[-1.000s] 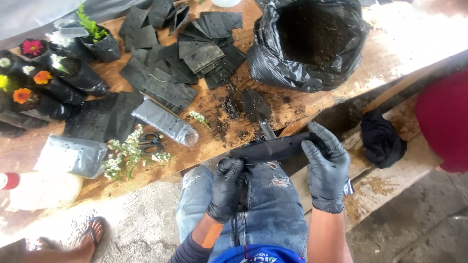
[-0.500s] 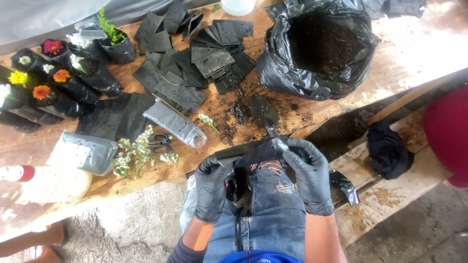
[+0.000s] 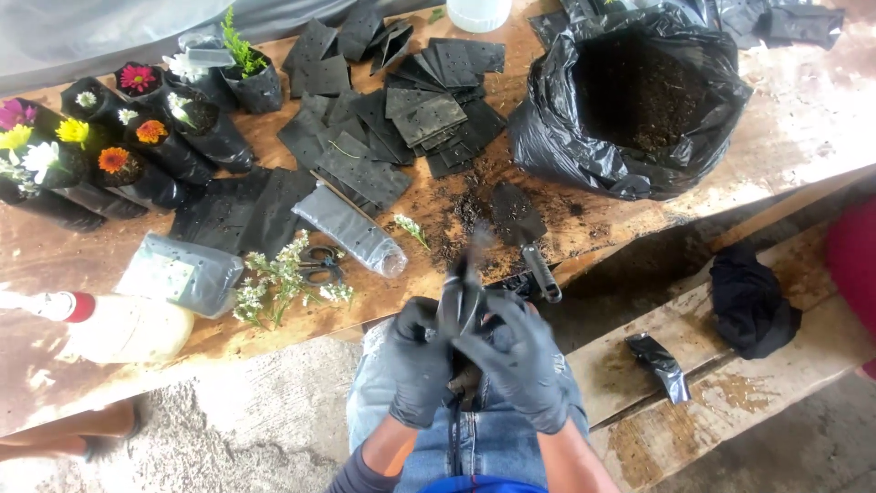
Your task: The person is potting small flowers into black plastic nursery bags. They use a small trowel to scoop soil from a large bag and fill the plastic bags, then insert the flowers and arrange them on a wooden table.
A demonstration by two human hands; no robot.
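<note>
The black bag [image 3: 464, 301] has bunched upright, gripped between left hand [image 3: 415, 365] and right hand [image 3: 520, 365].

A small black plastic nursery bag [image 3: 464, 301] is the thing in hand, held upright and pinched together so that it looks narrow and crumpled, its top edge blurred. It sits near the middle of the view, just off the near edge of the wooden table, above the person's lap. Its lower part is hidden behind the gloved fingers that wrap it from both sides.
</note>
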